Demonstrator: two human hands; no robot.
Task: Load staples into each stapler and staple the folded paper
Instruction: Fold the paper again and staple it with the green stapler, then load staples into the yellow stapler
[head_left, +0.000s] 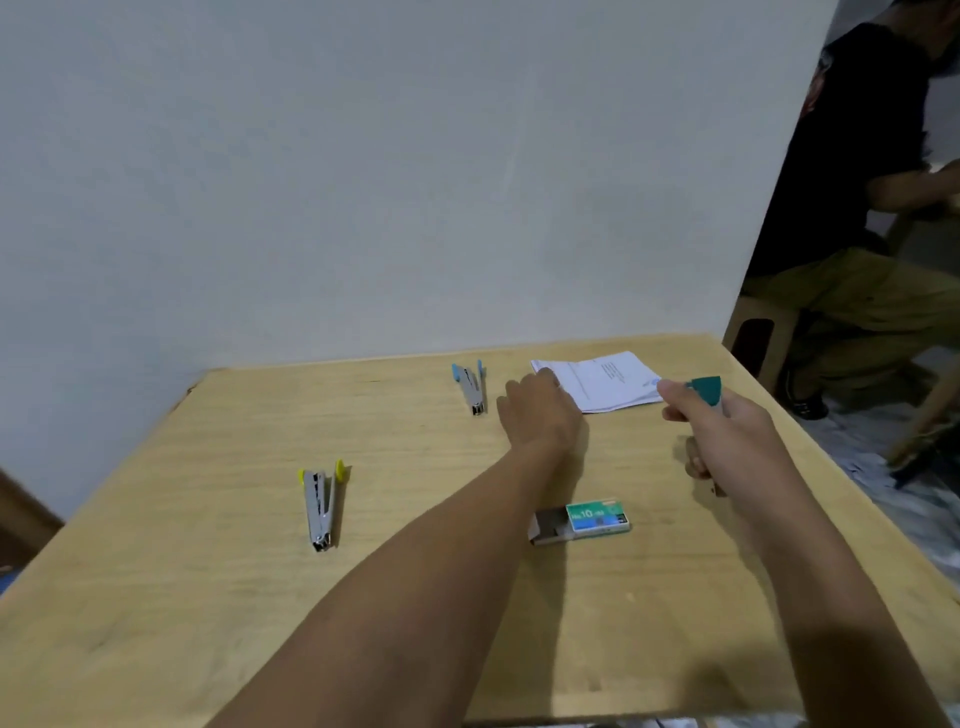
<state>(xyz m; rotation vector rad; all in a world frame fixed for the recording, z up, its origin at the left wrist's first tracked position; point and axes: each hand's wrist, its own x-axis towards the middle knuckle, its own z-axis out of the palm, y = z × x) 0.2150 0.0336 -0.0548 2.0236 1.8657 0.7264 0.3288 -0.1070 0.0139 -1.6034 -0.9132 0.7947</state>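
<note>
Staple box (583, 521) near front of wooden table (156, 597), green sleeve slid right, grey inner tray sticking out left; contents not discernible. Right hand (727, 431) fisted around teal-tipped stapler (707, 391), raised above table, just right of folded paper (605, 382). Left hand (540, 415) palm down, fingers loosely spread, fingertips at paper's left edge; contact unclear. Blue-tipped stapler (471, 388) lies beside left hand. Yellow-tipped stapler (321, 506) lies well apart, left. Seated person (857, 218) beyond right edge.
</note>
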